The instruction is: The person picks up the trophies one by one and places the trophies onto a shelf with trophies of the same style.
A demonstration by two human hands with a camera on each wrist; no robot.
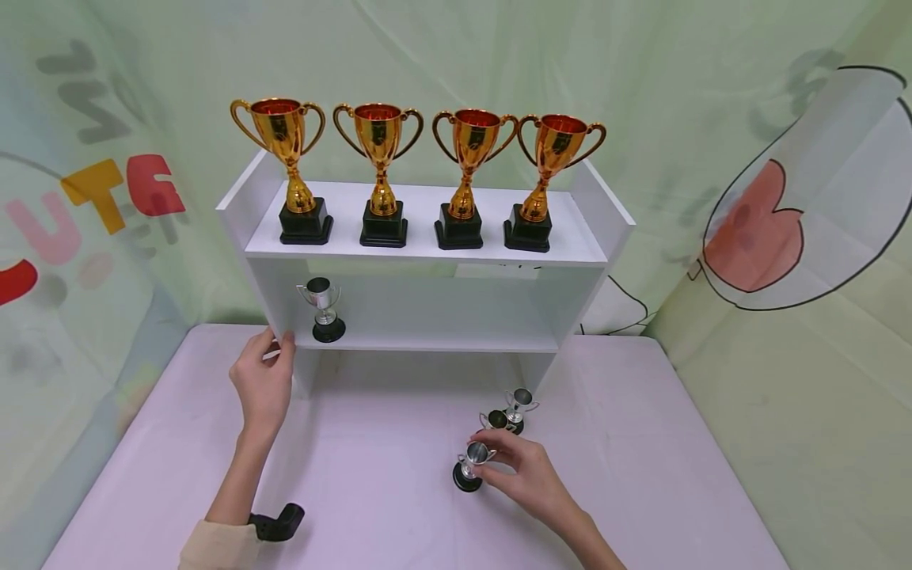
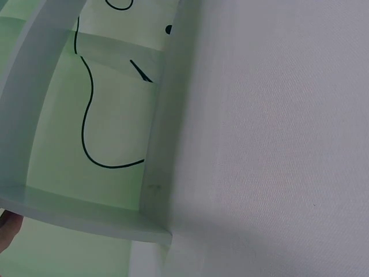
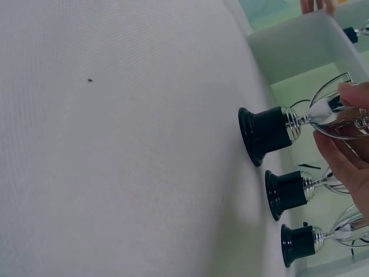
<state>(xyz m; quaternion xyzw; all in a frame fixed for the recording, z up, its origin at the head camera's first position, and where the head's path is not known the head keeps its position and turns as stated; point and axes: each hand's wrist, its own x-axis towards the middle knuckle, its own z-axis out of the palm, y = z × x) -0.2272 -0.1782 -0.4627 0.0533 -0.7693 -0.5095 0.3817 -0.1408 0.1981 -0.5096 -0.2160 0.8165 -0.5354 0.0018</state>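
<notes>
The right hand (image 1: 526, 475) pinches a silver trophy cup (image 1: 469, 467); the left hand (image 1: 264, 384), fingers curled, grips the white shelf (image 1: 442, 328).

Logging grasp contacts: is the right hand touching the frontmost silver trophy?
Touching: the right wrist view shows the right hand pinching the frontmost silver trophy, fingers against its cup.

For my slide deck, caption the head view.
Right hand holds a silver trophy; left hand holds the white shelf bearing four gold trophies.

Plain beige left sleeve (image 1: 219, 546); matte black, angular wrist-worn device (image 1: 282, 524) beside sleeve's edge.
</notes>
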